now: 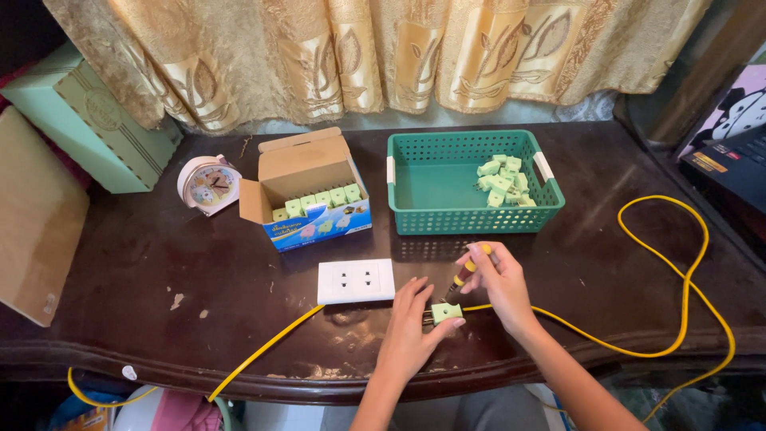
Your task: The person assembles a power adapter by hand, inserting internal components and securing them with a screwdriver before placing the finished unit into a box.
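Pinching the green plug [446, 312] at the table's [159, 271] front edge, the left hand [408, 331] is steadying it, prongs pointing left; the right hand [499, 283], fist closed, is angling a screwdriver [467, 275] down-left onto it from just above.

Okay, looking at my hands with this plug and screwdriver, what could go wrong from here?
The left hand pinches the small green plug right where the screwdriver in the right hand bears down; a slip could jab a fingertip. The plug sits near the table's front edge, so it or any loose part might roll off. The yellow cable loops over the edge and could snag, tugging the plug.
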